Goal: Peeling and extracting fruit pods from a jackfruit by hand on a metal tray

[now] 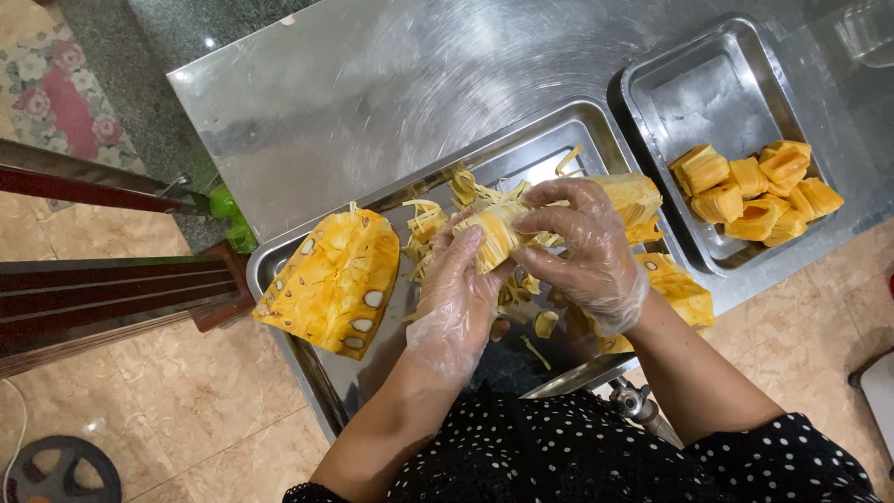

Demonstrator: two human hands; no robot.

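Both hands, in thin clear gloves, meet over the large steel tray point(317, 373) that lies on the steel worktop point(372, 84). Between them they grasp one jackfruit pod point(498, 233), yellow and wrapped in pale stringy fibres, held just above the middle of the tray. The left hand point(456, 298) cups the pod from below with its fingers curled against it; the right hand point(582, 247) closes over it from above, fingertips pinching the fibres. At the left end of the tray rests a big jackfruit wedge point(331, 279), its cut face showing pale seeds. Loose fibres point(428, 219) and further fruit pieces point(680, 289) lie in the tray around and under the hands. Beyond the tray's right end stands a smaller steel tray point(708, 88) holding cleaned yellow pods point(754, 191).
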